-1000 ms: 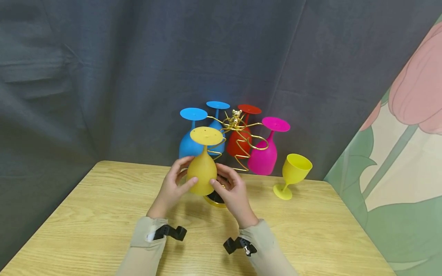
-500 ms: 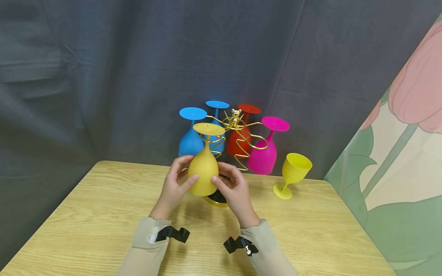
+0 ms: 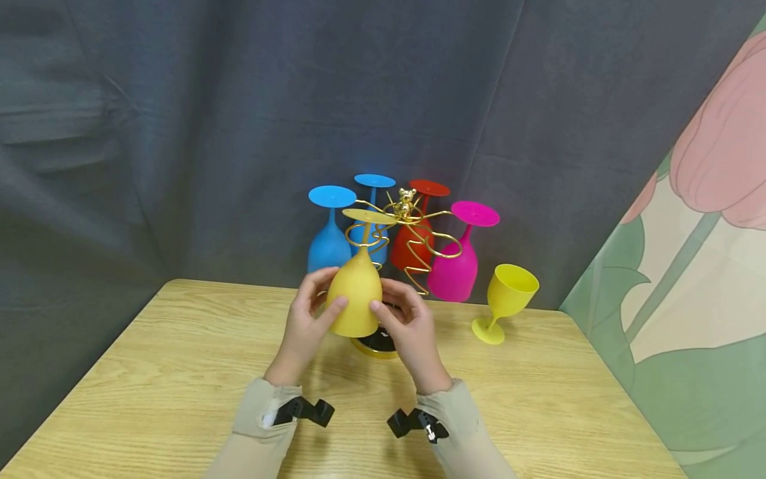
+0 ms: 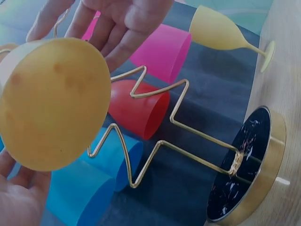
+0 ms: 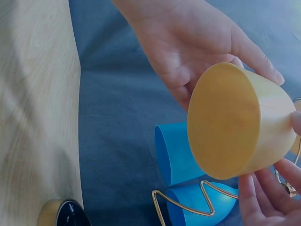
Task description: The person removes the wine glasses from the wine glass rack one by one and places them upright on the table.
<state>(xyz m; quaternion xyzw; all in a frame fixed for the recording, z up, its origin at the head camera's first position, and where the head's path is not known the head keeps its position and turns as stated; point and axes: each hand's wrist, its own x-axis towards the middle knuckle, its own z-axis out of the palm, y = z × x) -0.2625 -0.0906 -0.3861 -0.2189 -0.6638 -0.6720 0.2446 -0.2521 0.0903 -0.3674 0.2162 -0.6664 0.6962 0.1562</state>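
Observation:
Between both hands a yellow plastic goblet [image 3: 356,296] hangs upside down, its foot up and its open mouth [image 5: 223,122] down. My left hand [image 3: 306,322] grips the bowl from the left, thumb on the near side. From the right, my right hand [image 3: 413,326] holds it the same way. The goblet's stem overlaps a front wire ring [image 3: 349,241] of the gold goblet rack [image 3: 417,268], and its foot stands just above that ring. A gold bear [image 3: 405,201] tops the rack. Part of the round black base [image 4: 242,165] is hidden behind the hands and bowl.
Upside down on the rack hang two blue goblets [image 3: 329,249], a red goblet [image 3: 413,249] and a magenta goblet [image 3: 453,273]. Another yellow goblet [image 3: 509,291] stands upright on the wooden table [image 3: 179,372] at right. A dark grey curtain [image 3: 239,133] hangs behind.
Both hands have brought the yellow goblet slightly right and toward the rack. Its foot has moved up and right, now seen more edge-on, and its stem now overlaps the front ring.

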